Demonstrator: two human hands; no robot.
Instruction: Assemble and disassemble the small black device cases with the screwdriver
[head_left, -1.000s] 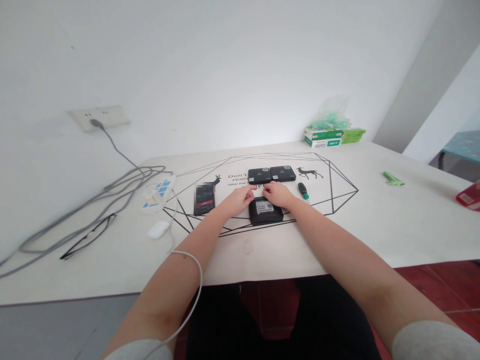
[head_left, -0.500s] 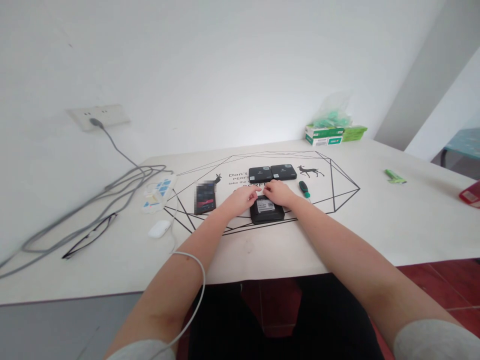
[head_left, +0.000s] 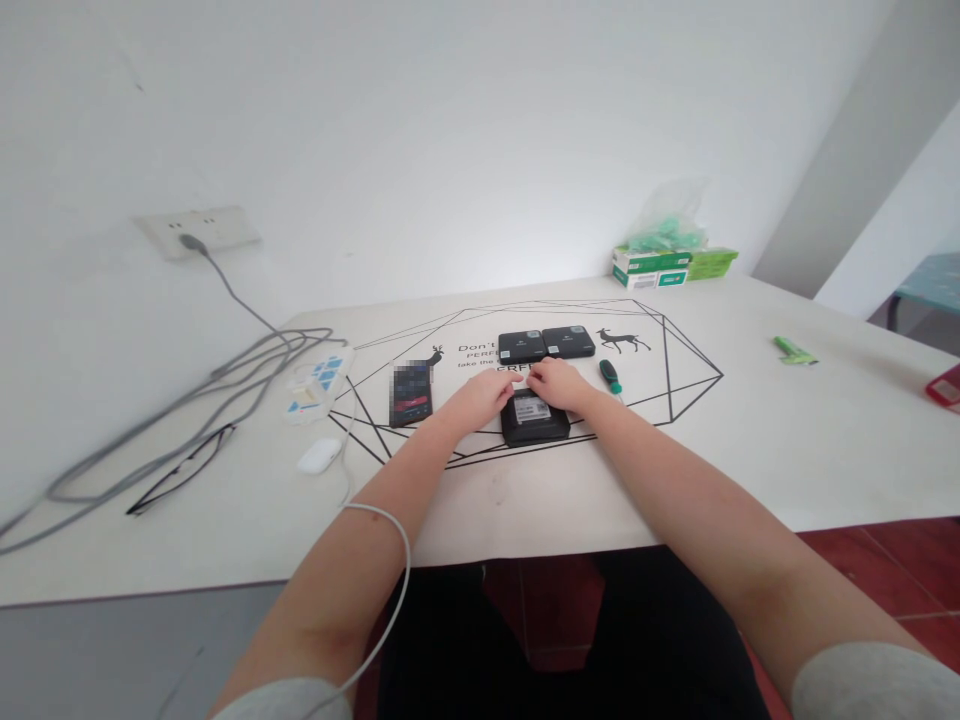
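Observation:
A flat black box (head_left: 536,428), square with rounded corners and a white printed label (head_left: 531,407) on its upper face, lies in front of me. My left hand (head_left: 487,395) is curled at its far left corner. Over the far edge, my right hand (head_left: 556,384) bends its fingers against the same box. The two sets of fingertips nearly meet there, and what they press on is partly hidden. Just beyond are two similar black boxes (head_left: 523,347) side by side. To the right of my right hand lies a green and black screwdriver (head_left: 609,375).
Left of my hands lie a phone (head_left: 410,395), a white earphone case (head_left: 319,456), a power strip (head_left: 319,385), glasses (head_left: 180,470) and looped grey cable (head_left: 187,430). At the back right are green-white boxes (head_left: 650,268) under a plastic bag (head_left: 667,220). A green packet (head_left: 793,351) lies rightward.
The view has shifted very slightly. Both hands stay at the far edge of the black box, with hardly any visible finger movement.

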